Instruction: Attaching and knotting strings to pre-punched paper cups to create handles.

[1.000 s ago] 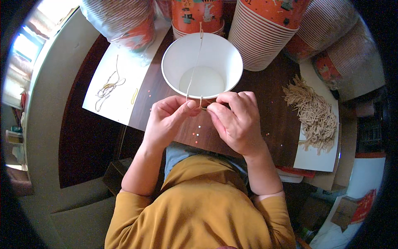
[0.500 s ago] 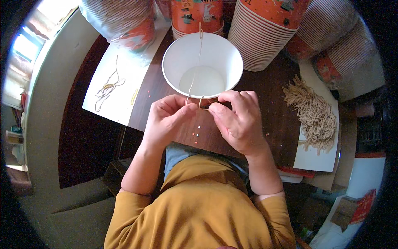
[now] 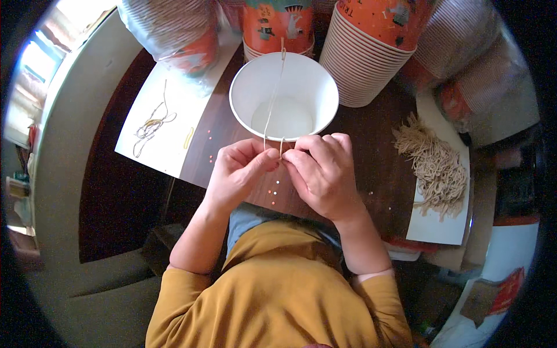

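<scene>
A white-lined paper bucket stands upright in front of me. A thin beige string crosses its mouth, tied at the far rim and coming over to the near side. At the near rim a short loop of string passes through the wall. My left hand pinches the string just below the near rim. Close beside it, my right hand is closed at the loop, thumb and fingertips pressed on the string's end. The fingertips of both hands almost touch. The exact shape of the string between them is hidden.
A bundle of beige strings lies on white board at the right. Loose strings lie on white board at the left. Orange nested buckets and bagged stacks stand at the back. Small paper dots dot the brown table.
My right hand has moved left, closer to my left hand. The string end stretched between the hands before is now gathered at the fingertips.
</scene>
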Action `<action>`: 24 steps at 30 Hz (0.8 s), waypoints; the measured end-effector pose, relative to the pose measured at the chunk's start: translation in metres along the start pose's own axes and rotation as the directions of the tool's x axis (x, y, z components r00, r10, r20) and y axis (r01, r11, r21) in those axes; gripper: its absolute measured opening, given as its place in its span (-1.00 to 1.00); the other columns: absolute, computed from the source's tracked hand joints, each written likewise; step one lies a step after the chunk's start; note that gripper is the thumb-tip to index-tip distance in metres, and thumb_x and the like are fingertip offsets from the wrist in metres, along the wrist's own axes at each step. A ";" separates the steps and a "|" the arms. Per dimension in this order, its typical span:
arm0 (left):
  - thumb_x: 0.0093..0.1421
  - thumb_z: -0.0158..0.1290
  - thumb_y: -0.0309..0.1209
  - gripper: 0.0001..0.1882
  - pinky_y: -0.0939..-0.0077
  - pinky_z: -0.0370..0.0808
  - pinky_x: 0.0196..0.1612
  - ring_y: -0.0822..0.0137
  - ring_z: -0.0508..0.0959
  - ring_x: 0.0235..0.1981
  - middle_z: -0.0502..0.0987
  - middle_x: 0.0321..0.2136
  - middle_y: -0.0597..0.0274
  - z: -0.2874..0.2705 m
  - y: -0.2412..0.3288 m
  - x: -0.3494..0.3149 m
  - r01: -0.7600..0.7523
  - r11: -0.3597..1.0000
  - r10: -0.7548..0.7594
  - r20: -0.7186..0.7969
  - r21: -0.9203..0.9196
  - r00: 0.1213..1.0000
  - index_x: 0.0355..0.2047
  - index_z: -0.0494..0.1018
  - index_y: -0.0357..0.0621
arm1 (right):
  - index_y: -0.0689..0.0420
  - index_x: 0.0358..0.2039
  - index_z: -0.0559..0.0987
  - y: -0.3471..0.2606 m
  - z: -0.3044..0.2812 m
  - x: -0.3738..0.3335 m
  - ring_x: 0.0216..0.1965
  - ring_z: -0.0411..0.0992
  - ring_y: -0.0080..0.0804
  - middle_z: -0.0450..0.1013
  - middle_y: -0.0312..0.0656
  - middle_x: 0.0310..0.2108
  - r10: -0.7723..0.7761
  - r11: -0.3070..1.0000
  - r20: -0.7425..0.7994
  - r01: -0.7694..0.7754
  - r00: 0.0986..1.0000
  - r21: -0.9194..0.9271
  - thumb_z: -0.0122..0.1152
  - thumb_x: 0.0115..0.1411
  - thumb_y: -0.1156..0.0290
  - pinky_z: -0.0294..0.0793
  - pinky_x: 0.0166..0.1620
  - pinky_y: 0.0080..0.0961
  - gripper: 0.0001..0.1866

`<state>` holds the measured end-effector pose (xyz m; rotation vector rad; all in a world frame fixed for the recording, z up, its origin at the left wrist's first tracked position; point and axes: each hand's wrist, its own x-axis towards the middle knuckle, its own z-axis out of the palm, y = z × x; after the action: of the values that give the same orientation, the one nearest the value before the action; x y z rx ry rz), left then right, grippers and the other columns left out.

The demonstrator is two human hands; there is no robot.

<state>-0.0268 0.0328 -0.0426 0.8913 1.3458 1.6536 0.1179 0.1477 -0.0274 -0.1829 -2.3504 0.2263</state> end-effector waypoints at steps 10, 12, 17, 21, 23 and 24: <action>0.20 0.16 -0.37 -0.77 0.73 0.37 -0.50 0.66 0.42 -0.52 0.53 -0.54 0.36 0.007 0.010 -0.007 -0.030 0.962 0.045 -0.050 0.272 0.998 -0.34 0.53 -0.36 | 0.07 -0.40 0.49 -0.003 0.000 0.001 -0.41 0.34 -0.37 0.36 -0.32 -0.40 -0.020 0.999 -0.039 0.019 0.999 -0.046 0.30 -0.04 0.47 0.24 -0.25 -0.36 -0.82; 0.19 0.16 -0.37 -0.77 0.74 0.35 -0.50 0.67 0.40 -0.53 0.52 -0.55 0.37 0.007 0.010 -0.008 -0.071 0.933 0.095 -0.052 0.354 0.994 -0.35 0.53 -0.37 | 0.06 -0.40 0.49 -0.004 -0.002 0.001 -0.41 0.34 -0.37 0.36 -0.32 -0.40 -0.008 0.997 -0.024 0.006 1.000 -0.075 0.30 -0.04 0.47 0.24 -0.25 -0.36 -0.82; 0.22 0.12 -0.40 -0.80 0.67 0.44 -0.40 0.55 0.50 -0.49 0.56 -0.54 0.30 0.002 0.012 -0.011 -0.008 0.972 0.039 -0.128 0.234 0.991 -0.42 0.54 -0.34 | 0.05 -0.43 0.48 -0.002 -0.003 0.001 -0.42 0.32 -0.37 0.36 -0.33 -0.42 0.001 0.994 -0.031 -0.004 1.000 -0.114 0.30 -0.04 0.45 0.24 -0.26 -0.37 -0.83; 0.25 0.07 -0.39 -0.79 0.65 0.43 -0.35 0.53 0.50 -0.47 0.56 -0.51 0.27 0.000 0.014 -0.006 -0.131 0.975 0.158 -0.140 0.181 0.977 -0.40 0.53 -0.32 | 0.05 -0.42 0.50 0.003 -0.011 0.000 -0.38 0.35 -0.36 0.38 -0.32 -0.39 0.009 0.999 0.017 -0.008 1.000 -0.032 0.31 -0.05 0.47 0.25 -0.26 -0.36 -0.82; 0.25 0.08 -0.39 -0.80 0.66 0.42 -0.36 0.53 0.49 -0.47 0.55 -0.51 0.28 0.005 0.023 -0.012 -0.184 0.965 0.213 -0.148 0.187 0.966 -0.40 0.53 -0.31 | 0.06 -0.35 0.52 -0.005 -0.014 0.005 -0.33 0.38 -0.33 0.40 -0.30 -0.33 0.030 0.999 -0.031 -0.031 0.999 -0.031 0.34 -0.08 0.44 0.27 -0.24 -0.35 -0.77; 0.25 0.08 -0.39 -0.80 0.66 0.41 -0.37 0.54 0.48 -0.47 0.55 -0.50 0.29 0.008 0.025 -0.011 -0.220 0.956 0.250 -0.151 0.194 0.956 -0.39 0.53 -0.31 | 0.06 -0.35 0.52 -0.005 -0.014 0.007 -0.33 0.38 -0.33 0.40 -0.30 -0.33 0.025 0.999 -0.033 -0.026 0.999 -0.033 0.34 -0.08 0.44 0.27 -0.24 -0.35 -0.77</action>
<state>-0.0187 0.0230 -0.0174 1.0648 1.5737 1.8512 0.1225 0.1459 -0.0122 -0.2317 -2.3218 0.1949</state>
